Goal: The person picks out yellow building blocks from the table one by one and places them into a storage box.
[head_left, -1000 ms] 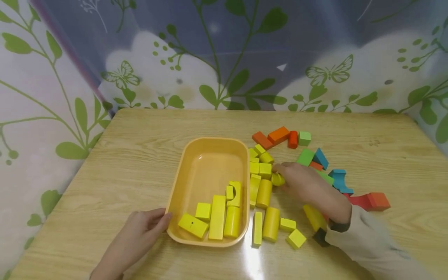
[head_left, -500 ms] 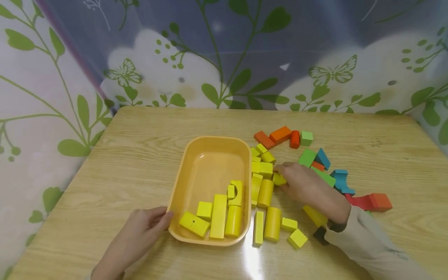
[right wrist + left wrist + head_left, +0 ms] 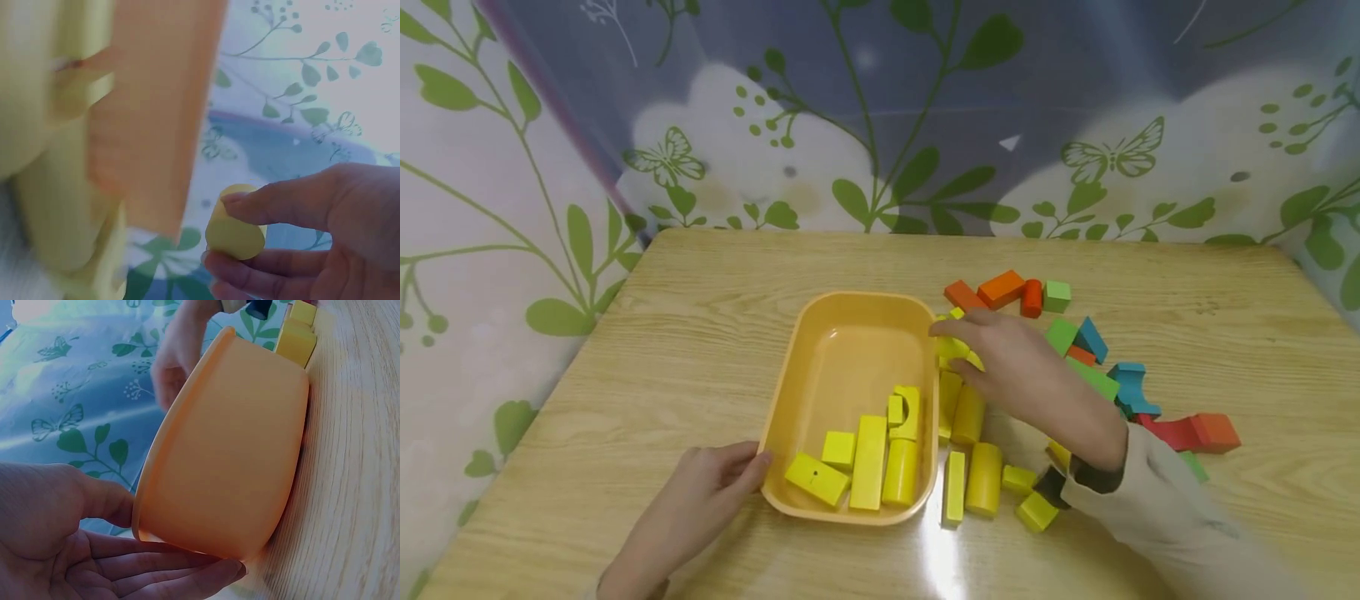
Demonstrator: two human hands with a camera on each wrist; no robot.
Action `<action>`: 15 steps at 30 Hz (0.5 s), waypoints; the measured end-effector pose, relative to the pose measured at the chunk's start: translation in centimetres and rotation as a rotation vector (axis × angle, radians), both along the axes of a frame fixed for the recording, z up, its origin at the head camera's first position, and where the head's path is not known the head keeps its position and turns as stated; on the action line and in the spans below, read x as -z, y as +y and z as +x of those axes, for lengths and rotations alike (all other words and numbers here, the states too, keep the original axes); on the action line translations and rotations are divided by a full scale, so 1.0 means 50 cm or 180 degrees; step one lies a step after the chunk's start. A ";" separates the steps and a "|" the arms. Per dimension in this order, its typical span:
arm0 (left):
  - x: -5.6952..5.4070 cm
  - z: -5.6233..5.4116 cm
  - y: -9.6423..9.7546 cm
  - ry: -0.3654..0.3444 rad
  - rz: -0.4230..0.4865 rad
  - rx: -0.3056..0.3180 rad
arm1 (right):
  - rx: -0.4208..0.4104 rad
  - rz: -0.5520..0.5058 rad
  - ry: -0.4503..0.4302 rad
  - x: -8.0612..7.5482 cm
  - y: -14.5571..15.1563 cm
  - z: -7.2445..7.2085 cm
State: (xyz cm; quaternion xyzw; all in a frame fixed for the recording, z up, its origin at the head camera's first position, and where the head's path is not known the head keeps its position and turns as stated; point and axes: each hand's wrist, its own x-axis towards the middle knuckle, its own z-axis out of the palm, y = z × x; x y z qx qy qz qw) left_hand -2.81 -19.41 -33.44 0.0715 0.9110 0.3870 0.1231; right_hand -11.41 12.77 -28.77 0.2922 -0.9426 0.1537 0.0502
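Observation:
My right hand is over the right rim of the orange plastic bin. Between thumb and fingers it pinches a short yellow cylinder block, clearly seen in the right wrist view. With thumb on the rim and fingers against the outer wall, my left hand holds the bin's near left side. Inside, near the front, lie several yellow blocks, among them a long block, a cylinder and an arch-cut block. The right hand covers part of the yellow pile beside the bin.
Several yellow blocks lie along the bin's right side, including a large cylinder. Farther right are green blocks, a blue curved block and a red one. Orange blocks lie behind. A patterned wall borders the table.
My right hand has lifted the yellow cylinder block from the pile and moved left and away to the bin's right rim. The left hand and bin stay in place.

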 end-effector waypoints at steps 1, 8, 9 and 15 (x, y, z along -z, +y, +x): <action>0.000 0.000 0.000 -0.0008 0.0003 -0.0006 | -0.0049 -0.0004 0.0014 0.000 -0.011 0.000; 0.001 0.002 0.002 -0.0192 0.0027 -0.0116 | -0.0523 0.0207 -0.0162 0.025 -0.097 0.011; 0.001 0.002 0.003 -0.0195 0.0031 -0.0123 | -0.0573 0.0258 -0.0159 0.030 -0.107 0.011; 0.000 0.001 0.004 -0.0204 0.0022 -0.0154 | -0.0623 0.0683 -0.0242 0.051 -0.141 0.010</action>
